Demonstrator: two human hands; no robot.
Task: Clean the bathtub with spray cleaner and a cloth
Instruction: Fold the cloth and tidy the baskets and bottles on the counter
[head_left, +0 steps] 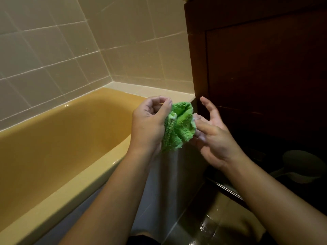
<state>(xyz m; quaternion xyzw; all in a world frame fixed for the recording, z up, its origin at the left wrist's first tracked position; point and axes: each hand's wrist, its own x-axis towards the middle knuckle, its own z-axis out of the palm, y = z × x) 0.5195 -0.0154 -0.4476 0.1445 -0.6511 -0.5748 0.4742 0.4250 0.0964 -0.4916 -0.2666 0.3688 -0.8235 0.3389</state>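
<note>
Bare left hand (pixel 150 124) and right hand (pixel 215 138), both gripping green cloth (pixel 178 128) beside bathtub rim (pixel 99 174)

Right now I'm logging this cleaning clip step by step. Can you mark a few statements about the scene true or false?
1. The bathtub is yellow. True.
2. The cloth is green. True.
3. One hand holds a spray bottle. False: no bottle is in view. The left hand grips the cloth and the right hand touches its other side.
4. The cloth lies on the bathtub floor. False: it is up in the hands and does not touch the tub.
5. The wall behind the bathtub is tiled. True.
</note>
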